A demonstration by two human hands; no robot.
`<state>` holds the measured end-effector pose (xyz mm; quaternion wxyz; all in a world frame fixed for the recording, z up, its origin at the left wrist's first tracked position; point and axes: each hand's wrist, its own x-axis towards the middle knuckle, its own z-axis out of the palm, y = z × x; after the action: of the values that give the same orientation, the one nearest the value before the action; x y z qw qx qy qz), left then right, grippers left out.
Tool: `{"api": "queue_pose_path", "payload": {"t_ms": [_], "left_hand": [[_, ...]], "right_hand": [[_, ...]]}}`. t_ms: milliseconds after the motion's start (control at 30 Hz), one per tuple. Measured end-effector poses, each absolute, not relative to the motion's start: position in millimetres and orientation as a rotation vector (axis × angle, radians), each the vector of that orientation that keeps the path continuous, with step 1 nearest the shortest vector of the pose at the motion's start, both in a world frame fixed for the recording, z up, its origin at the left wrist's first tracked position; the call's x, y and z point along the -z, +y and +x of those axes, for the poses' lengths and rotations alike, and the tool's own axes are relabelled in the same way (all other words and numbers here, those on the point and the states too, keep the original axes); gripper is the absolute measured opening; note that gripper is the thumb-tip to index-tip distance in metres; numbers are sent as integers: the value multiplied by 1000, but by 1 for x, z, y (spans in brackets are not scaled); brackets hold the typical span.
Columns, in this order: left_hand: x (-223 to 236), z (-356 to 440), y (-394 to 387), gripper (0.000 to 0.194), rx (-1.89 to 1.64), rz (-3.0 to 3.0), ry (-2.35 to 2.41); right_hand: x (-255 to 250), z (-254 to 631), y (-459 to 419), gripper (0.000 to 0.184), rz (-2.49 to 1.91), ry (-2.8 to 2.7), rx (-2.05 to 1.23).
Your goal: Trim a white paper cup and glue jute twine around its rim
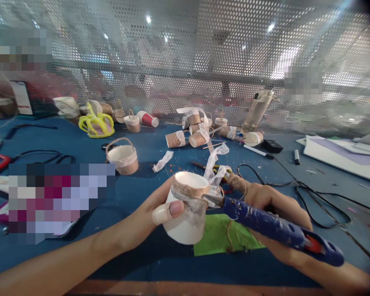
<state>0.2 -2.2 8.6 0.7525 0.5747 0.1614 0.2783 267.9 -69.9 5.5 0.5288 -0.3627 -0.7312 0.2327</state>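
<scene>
A white paper cup [185, 228] tilts slightly in my left hand [160, 205], whose thumb, wrapped with a pale bandage, presses on its side. Jute twine [189, 191] is wound in rows just below the cup's rim, and the wall beneath it looks smeared grey. My right hand [277, 209] is closed around a blue hot glue gun [265, 224], partly hidden behind its body. The metal nozzle [214, 200] points left and meets the cup's side at the lower edge of the twine. Under the cup lies a green sheet [225, 238] with a twine strand on it.
Scissors [200, 165], white lace [216, 164] and a twine bundle [239, 183] lie behind the cup. A small twine basket [123, 159] stands left; several twine-wrapped cups [199, 137] are farther back. Black cables [320, 197] loop at right. A perforated metal screen [185, 53] bounds the table.
</scene>
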Motion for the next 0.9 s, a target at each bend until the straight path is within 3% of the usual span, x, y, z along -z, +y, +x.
{"api": "queue_pose_path", "payload": {"t_ms": [300, 533, 900], "left_hand": [[-8, 0, -4, 56, -697, 1339, 445], [-15, 3, -6, 37, -801, 1482, 539], [-17, 3, -8, 36, -805, 1567, 590]], "right_hand": [[-17, 263, -75, 22, -985, -1811, -438], [-17, 264, -77, 23, -1022, -1859, -308], [-15, 264, -75, 27, -1036, -1870, -135]]}}
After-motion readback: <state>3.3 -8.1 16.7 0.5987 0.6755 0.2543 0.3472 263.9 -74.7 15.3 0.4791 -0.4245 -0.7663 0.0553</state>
